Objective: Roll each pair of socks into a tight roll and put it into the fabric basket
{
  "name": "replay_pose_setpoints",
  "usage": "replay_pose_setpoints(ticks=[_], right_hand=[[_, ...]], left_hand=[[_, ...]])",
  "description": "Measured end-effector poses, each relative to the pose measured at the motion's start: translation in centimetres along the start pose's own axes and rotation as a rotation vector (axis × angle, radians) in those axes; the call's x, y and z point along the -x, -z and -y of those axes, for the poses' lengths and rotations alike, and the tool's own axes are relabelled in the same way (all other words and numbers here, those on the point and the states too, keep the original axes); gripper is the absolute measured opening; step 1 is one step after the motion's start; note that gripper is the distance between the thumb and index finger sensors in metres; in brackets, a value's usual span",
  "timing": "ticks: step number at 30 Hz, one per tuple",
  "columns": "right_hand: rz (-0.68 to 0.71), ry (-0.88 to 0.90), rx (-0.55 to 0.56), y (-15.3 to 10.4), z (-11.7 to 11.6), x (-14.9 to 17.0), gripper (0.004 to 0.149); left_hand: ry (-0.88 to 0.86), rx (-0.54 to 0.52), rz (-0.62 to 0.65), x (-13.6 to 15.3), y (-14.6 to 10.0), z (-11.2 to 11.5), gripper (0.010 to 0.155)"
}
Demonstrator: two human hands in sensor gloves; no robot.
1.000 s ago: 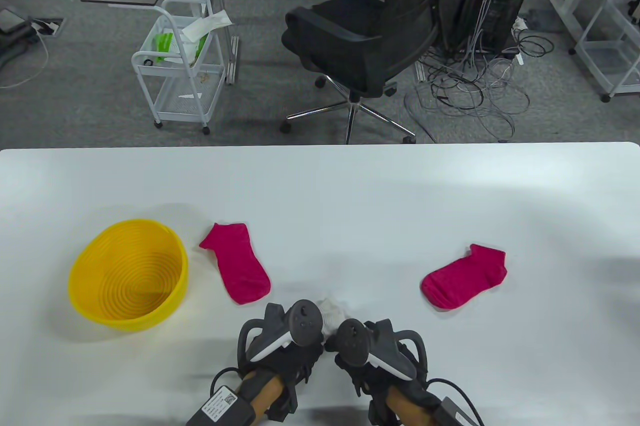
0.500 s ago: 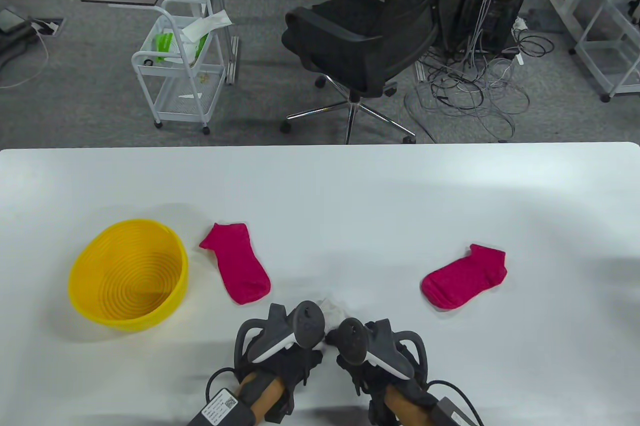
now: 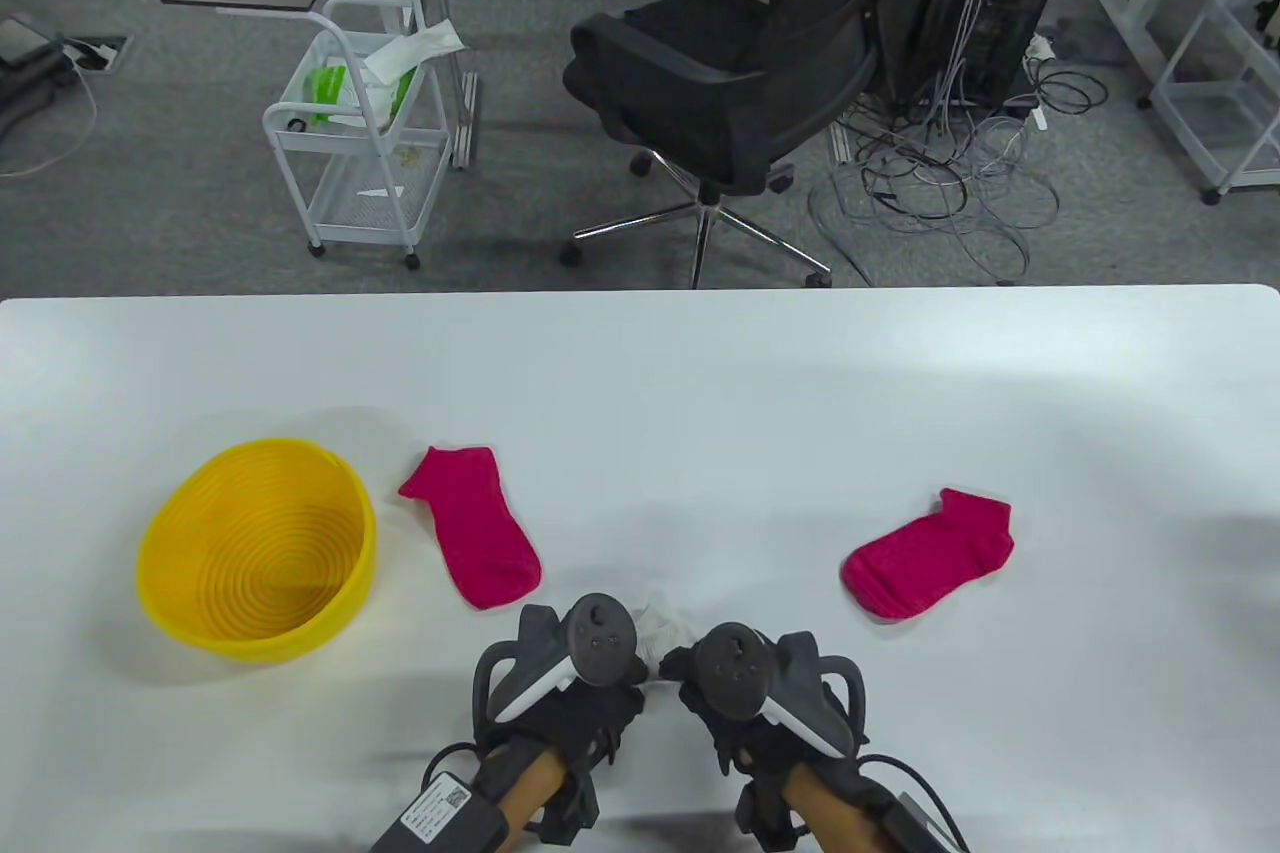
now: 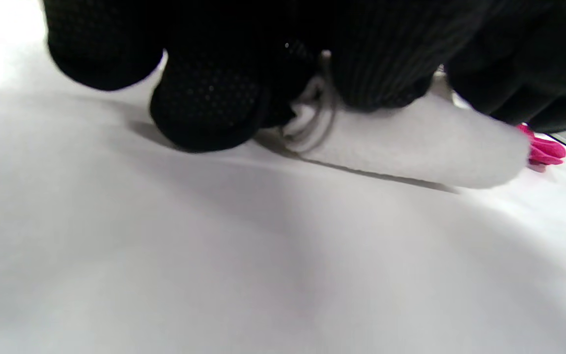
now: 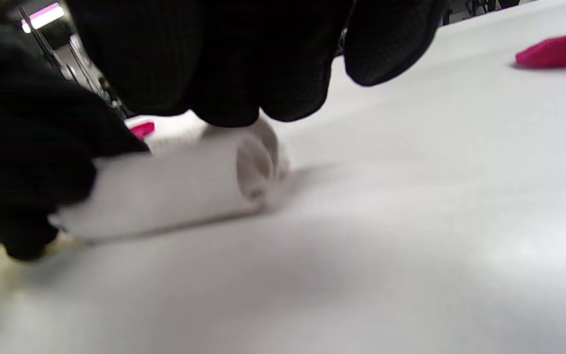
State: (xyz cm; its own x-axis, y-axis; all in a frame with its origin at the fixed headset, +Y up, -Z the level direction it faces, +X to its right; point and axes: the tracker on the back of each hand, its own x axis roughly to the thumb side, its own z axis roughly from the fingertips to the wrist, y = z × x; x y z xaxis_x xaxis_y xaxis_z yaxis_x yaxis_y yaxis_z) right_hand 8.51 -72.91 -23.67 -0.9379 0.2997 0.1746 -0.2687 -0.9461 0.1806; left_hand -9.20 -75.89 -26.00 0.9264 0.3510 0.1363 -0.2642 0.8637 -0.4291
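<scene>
A white sock roll [image 3: 662, 625] lies on the table near the front edge, between my two hands. The left hand [image 3: 600, 671] has its fingers curled over the roll's left end; in the left wrist view the fingertips [image 4: 204, 113] press down on the white sock roll [image 4: 410, 147]. The right hand [image 3: 712, 683] grips the other end, and the right wrist view shows the white sock roll [image 5: 175, 182] with its coiled end under the fingers. An empty yellow basket [image 3: 255, 563] stands at the left. Two pink socks lie flat: one [image 3: 472, 525] beside the basket, one [image 3: 928, 553] to the right.
The white table [image 3: 700, 393] stretches wide behind the socks. Beyond its far edge are a black office chair [image 3: 730, 73], a white trolley [image 3: 365, 123] and tangled cables [image 3: 950, 183] on the floor.
Both hands have shifted slightly over the roll. The right hand has moved a little to the right, so the hands stand a bit further apart. The socks and basket have not moved.
</scene>
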Motion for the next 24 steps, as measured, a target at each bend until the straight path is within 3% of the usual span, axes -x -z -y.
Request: replay_pose_setpoints(ticks=[4, 9, 13, 19, 24], right_hand=[[0.05, 0.039, 0.016, -0.5, 0.7, -0.3, 0.04], [0.084, -0.053, -0.066, -0.7, -0.4, -1.2, 0.041], [0.049, -0.091, -0.123, -0.2, -1.6, -1.2, 0.044], [0.01, -0.079, -0.12, 0.1, -2.0, -1.0, 0.043], [-0.015, -0.1, -0.109, 0.3, -2.3, -1.0, 0.045]], left_hand=[[-0.024, 0.011, -0.004, 0.2, 0.3, 0.0, 0.044], [-0.051, 0.013, -0.008, 0.5, 0.4, 0.1, 0.044], [-0.063, 0.006, -0.011, 0.4, 0.3, 0.2, 0.045], [-0.074, 0.006, -0.015, 0.5, 0.1, -0.1, 0.047], [-0.045, -0.085, -0.016, 0.2, -1.1, -1.5, 0.049]])
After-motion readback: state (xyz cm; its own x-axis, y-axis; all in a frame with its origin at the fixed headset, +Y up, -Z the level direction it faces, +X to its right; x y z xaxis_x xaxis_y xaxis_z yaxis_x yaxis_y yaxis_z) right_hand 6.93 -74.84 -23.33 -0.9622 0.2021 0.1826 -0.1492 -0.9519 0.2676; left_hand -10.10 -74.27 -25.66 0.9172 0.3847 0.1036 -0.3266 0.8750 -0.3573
